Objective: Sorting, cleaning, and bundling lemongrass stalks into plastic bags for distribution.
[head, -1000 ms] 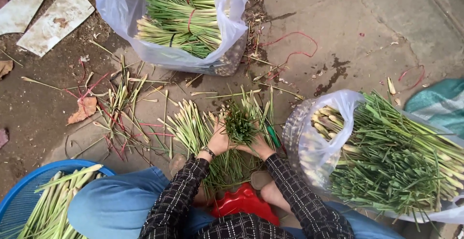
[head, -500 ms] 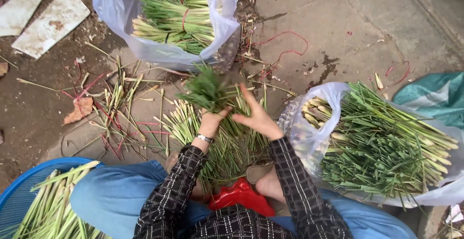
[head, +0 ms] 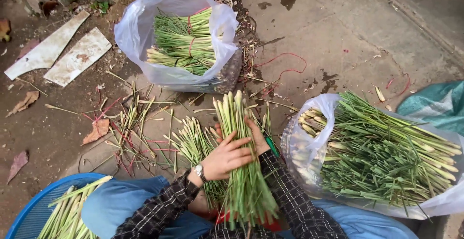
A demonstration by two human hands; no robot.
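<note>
I have a bundle of lemongrass stalks (head: 240, 156) gathered upright between both palms, pale butt ends pointing away from me, green tops down toward my lap. My left hand (head: 226, 157) wraps across the front of it, fingers closed around the stalks; my right hand (head: 256, 137) presses in from the far side, mostly hidden behind the bundle, so I cannot tell how tightly its fingers curl. This looks to me like the squaring-up step: evening the butts so the bunch sits neat. I judge the next move calls for a firm one-handed hold while something binds it, without letting the ends slip uneven.

Loose stalks (head: 193, 140) lie on the concrete just left of the bundle. A clear bag of tied bunches (head: 186, 40) sits ahead, another bag of lemongrass (head: 382, 154) at my right, cut off by the frame edge. The blue basin (head: 34, 210) at my left knee is only partly in view, and something red under the bundle is too covered to make out.
</note>
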